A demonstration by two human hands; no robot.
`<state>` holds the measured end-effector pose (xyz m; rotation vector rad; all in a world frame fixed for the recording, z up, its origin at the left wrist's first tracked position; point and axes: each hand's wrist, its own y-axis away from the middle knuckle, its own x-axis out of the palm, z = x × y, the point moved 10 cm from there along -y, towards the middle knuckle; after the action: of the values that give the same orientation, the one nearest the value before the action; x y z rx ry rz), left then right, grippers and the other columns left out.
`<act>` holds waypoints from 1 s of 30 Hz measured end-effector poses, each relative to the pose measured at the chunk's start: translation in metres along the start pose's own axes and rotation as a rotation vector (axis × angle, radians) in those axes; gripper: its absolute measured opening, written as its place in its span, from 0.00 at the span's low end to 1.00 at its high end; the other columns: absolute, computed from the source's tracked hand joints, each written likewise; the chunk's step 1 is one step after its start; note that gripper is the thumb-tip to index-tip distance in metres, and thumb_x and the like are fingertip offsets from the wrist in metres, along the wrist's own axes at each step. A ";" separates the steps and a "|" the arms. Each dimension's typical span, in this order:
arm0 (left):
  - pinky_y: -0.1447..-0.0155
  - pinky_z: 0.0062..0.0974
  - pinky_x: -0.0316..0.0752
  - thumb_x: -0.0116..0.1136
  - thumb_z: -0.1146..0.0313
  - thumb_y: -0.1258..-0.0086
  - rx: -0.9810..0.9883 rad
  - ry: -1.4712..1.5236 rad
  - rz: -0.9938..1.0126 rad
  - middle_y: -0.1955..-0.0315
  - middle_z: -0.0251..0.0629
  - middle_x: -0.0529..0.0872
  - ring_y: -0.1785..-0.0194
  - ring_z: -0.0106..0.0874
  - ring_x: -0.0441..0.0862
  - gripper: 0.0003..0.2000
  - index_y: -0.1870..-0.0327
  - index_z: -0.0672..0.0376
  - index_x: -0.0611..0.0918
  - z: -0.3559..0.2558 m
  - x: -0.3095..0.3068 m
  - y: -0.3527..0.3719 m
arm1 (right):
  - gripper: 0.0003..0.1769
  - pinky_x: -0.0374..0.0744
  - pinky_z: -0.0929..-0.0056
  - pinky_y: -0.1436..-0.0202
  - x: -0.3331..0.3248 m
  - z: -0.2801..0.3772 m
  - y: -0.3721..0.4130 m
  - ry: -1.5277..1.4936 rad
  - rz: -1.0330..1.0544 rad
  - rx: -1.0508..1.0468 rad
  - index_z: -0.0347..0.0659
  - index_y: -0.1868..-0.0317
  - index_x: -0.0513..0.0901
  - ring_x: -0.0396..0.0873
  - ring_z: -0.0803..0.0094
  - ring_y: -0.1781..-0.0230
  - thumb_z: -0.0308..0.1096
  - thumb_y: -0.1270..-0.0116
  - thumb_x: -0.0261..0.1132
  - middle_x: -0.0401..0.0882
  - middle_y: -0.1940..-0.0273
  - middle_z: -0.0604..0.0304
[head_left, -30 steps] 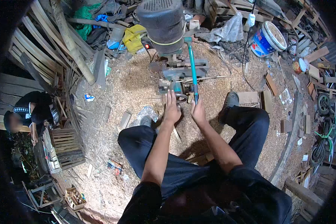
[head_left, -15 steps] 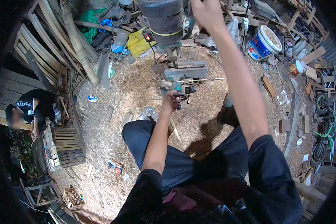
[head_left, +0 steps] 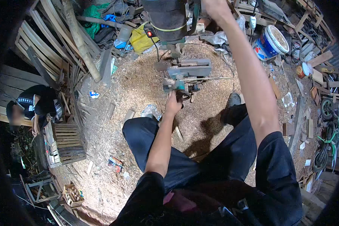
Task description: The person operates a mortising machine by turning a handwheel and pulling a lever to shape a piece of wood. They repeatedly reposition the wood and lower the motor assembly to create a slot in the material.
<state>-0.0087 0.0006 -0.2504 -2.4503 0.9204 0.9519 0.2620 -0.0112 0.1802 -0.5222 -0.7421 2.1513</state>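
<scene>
A drill-press-like machine with a big dark motor housing [head_left: 165,20] stands in front of me. Below its tool is a grey metal vise [head_left: 192,71] with a piece of wood [head_left: 194,62] in it. My left hand [head_left: 173,104] is closed around the rim of a small dark handwheel [head_left: 183,95] under the vise. At the top edge, my right hand [head_left: 216,10] is raised to the right of the motor, near a dark upright bar [head_left: 195,19]. Its fingers are partly cut off and blurred, so any grip there is hidden.
Wood shavings [head_left: 139,81] cover the floor. A red-lit switch [head_left: 149,34] is on the machine's left. A paint bucket [head_left: 270,42] holds shavings. Another person [head_left: 39,103] sits at the left beside a slatted crate [head_left: 66,145]. Planks [head_left: 45,49] lean behind.
The handwheel's knob, visible before below my left hand, has changed position as the wheel turned. My right hand has shifted slightly right. The whole view has moved a little.
</scene>
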 end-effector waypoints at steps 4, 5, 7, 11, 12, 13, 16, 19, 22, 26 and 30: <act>0.34 0.42 0.70 0.65 0.71 0.39 0.050 0.062 -0.046 0.41 0.57 0.74 0.37 0.55 0.72 0.29 0.36 0.66 0.70 0.004 0.002 0.005 | 0.38 0.72 0.73 0.44 0.010 0.025 -0.021 -0.373 0.059 0.121 0.30 0.47 0.81 0.75 0.73 0.53 0.64 0.26 0.53 0.81 0.53 0.59; 0.33 0.41 0.70 0.65 0.71 0.39 0.066 0.070 -0.067 0.40 0.57 0.73 0.36 0.55 0.72 0.30 0.35 0.65 0.69 0.004 0.002 0.006 | 0.36 0.73 0.73 0.46 0.009 0.033 -0.021 -0.276 0.013 0.108 0.31 0.49 0.81 0.75 0.73 0.53 0.62 0.24 0.51 0.81 0.55 0.59; 0.32 0.41 0.70 0.65 0.70 0.38 0.062 0.122 -0.047 0.39 0.56 0.73 0.35 0.54 0.72 0.30 0.34 0.63 0.69 0.005 0.002 0.015 | 0.32 0.73 0.72 0.47 0.023 0.027 -0.005 -0.463 0.306 0.184 0.31 0.49 0.80 0.75 0.73 0.54 0.58 0.24 0.52 0.80 0.57 0.58; 0.32 0.41 0.70 0.65 0.70 0.38 0.141 0.193 -0.023 0.39 0.53 0.73 0.33 0.53 0.71 0.31 0.32 0.56 0.69 0.007 0.004 0.009 | 0.24 0.75 0.70 0.51 0.022 0.023 0.046 -0.615 0.609 0.213 0.33 0.54 0.77 0.75 0.71 0.58 0.50 0.23 0.52 0.78 0.63 0.58; 0.32 0.41 0.70 0.66 0.70 0.38 0.165 0.211 -0.018 0.39 0.53 0.73 0.34 0.53 0.71 0.31 0.32 0.56 0.68 0.011 0.007 0.008 | 0.22 0.75 0.69 0.52 0.022 0.021 0.062 -0.492 0.464 0.171 0.34 0.59 0.75 0.74 0.70 0.62 0.47 0.23 0.49 0.76 0.67 0.58; 0.32 0.41 0.70 0.65 0.71 0.38 0.163 0.198 -0.015 0.38 0.53 0.73 0.33 0.53 0.71 0.32 0.32 0.56 0.68 0.013 0.009 0.008 | 0.22 0.76 0.66 0.55 0.005 0.027 0.101 -0.174 0.022 0.034 0.36 0.70 0.73 0.73 0.68 0.69 0.43 0.22 0.44 0.73 0.73 0.59; 0.32 0.42 0.70 0.65 0.75 0.40 0.135 0.139 -0.019 0.37 0.52 0.72 0.33 0.52 0.70 0.33 0.31 0.58 0.66 0.015 0.011 0.009 | 0.23 0.69 0.67 0.56 -0.001 0.028 0.180 -0.189 0.004 -0.041 0.36 0.74 0.69 0.67 0.66 0.68 0.45 0.27 0.44 0.69 0.72 0.58; 0.30 0.41 0.67 0.63 0.74 0.39 0.096 0.120 0.017 0.36 0.52 0.72 0.32 0.51 0.69 0.31 0.32 0.61 0.68 0.003 0.003 0.004 | 0.20 0.71 0.56 0.39 -0.003 0.018 0.262 -0.123 0.029 -0.102 0.37 0.73 0.71 0.73 0.60 0.61 0.43 0.30 0.46 0.72 0.68 0.54; 0.28 0.39 0.64 0.64 0.70 0.38 0.022 0.134 0.055 0.36 0.50 0.72 0.32 0.50 0.69 0.29 0.34 0.63 0.70 0.002 0.000 0.002 | 0.16 0.65 0.49 0.29 0.002 -0.008 0.316 -0.033 0.103 -0.072 0.36 0.73 0.71 0.76 0.51 0.46 0.38 0.32 0.48 0.77 0.61 0.48; 0.31 0.38 0.67 0.64 0.70 0.37 -0.043 0.097 0.089 0.36 0.50 0.72 0.34 0.49 0.72 0.29 0.34 0.62 0.70 0.003 0.004 0.002 | 0.11 0.65 0.47 0.28 0.006 -0.025 0.357 0.158 0.222 -0.089 0.35 0.70 0.72 0.71 0.44 0.36 0.34 0.35 0.50 0.77 0.50 0.42; 0.38 0.35 0.75 0.63 0.70 0.36 -0.040 0.067 0.109 0.36 0.51 0.72 0.41 0.45 0.79 0.29 0.33 0.61 0.68 0.012 0.008 -0.006 | 0.07 0.66 0.47 0.29 0.020 -0.062 0.392 0.332 0.378 -0.117 0.36 0.65 0.73 0.67 0.43 0.31 0.30 0.41 0.55 0.74 0.43 0.42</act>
<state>-0.0059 0.0073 -0.2641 -2.5007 1.0781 0.9372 0.0717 -0.1788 -0.1258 -1.1269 -0.6210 2.2836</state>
